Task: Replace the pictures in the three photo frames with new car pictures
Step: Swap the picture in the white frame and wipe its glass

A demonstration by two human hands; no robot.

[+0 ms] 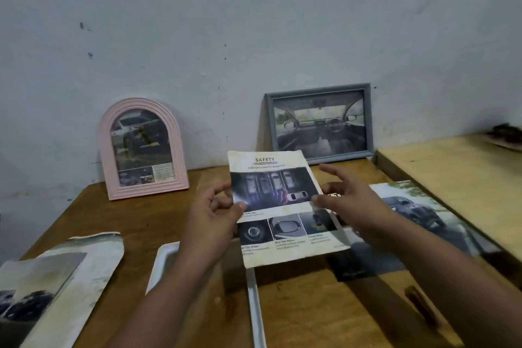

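Item: safety page (278,206), a printed car sheet, held above the desk (158,215) at centre of view, tilted, its top edge toward 12 o'clock.

Risks: your hold is light and sits on the side edges only. The sheet looks limp and worn, so it could sag, crease or slip as you lower it. The white frame (255,302) lying flat under your forearms is mostly hidden, so a blind drop may land the page crooked or off the opening. A loose car print (423,215) at 3 o'clock sits close under your right wrist and could be dragged along.

Hold: your left hand (211,223) pinches the page's left edge, at 9 o'clock of the sheet, thumb on the printed face, fingers (219,192) curled behind. Your right hand (356,206) meets the right edge at 3 o'clock, thumb tip on the margin, the other fingers spread and fairly straight above it; whether they press the back, you cannot tell.

Also present: pink arched frame (142,147) at 10 o'clock and grey frame (319,121) at 1 o'clock, both upright against the wall and both showing car pictures. Old prints (56,285) lie at 8 o'clock.
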